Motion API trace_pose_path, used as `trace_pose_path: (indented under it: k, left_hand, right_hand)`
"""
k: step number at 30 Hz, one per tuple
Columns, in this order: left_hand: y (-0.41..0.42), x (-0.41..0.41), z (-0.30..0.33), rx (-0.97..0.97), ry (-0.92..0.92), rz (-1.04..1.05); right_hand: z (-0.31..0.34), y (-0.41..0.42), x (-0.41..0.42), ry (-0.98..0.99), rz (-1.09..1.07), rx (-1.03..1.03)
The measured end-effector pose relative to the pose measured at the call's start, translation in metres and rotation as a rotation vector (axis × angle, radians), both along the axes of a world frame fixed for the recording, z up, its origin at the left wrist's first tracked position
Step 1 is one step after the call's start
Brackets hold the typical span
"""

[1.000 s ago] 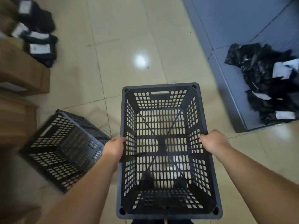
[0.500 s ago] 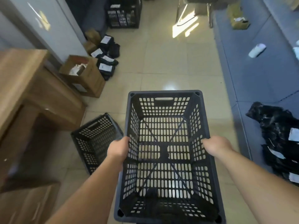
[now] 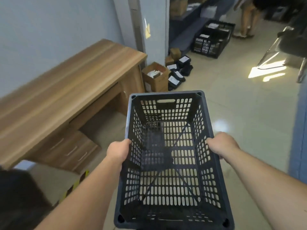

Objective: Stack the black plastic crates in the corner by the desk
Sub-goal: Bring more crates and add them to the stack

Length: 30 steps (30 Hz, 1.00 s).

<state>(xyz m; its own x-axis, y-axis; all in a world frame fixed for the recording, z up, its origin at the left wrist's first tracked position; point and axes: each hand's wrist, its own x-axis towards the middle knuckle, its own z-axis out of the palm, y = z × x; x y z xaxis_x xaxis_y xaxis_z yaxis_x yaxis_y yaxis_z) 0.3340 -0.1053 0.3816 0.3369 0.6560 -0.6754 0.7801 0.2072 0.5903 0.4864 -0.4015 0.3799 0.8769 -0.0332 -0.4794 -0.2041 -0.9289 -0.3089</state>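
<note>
An empty black plastic crate [image 3: 172, 156] is being carried open side up in front of the person, above the tiled floor [image 3: 240, 105] and just right of the wooden desk [image 3: 69, 90]. The left hand [image 3: 118, 151] is clamping the crate's left rim and the right hand [image 3: 221, 143] is clamping its right rim, fingers curled over the edges. Beyond the desk's far end a cardboard box [image 3: 156, 77] is sitting beside black parcels [image 3: 178, 73], and another black crate [image 3: 211, 39], filled, is standing farther back along the wall.
</note>
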Motion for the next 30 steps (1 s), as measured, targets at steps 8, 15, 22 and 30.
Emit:
trace_pose_path:
  k: [8, 15, 22, 30]
  left_hand:
    - [0.077, -0.140, 0.028, -0.010, 0.003, 0.255]
    - [0.145, -0.276, 0.057, 0.006, -0.008, 0.449]
    - [0.219, -0.421, 0.071, -0.023, -0.006, 0.590]
    - [0.294, -0.551, 0.082, 0.024, -0.018, 0.765]
  right_hand:
    - [0.034, 0.129, -0.064, -0.014, 0.328, -0.014]
    - [0.050, 0.251, -0.153, 0.019, 0.507, -0.006]
    - [0.078, 0.365, -0.263, 0.000, 0.710, -0.020]
    - [0.105, 0.480, -0.371, 0.076, 0.835, 0.053]
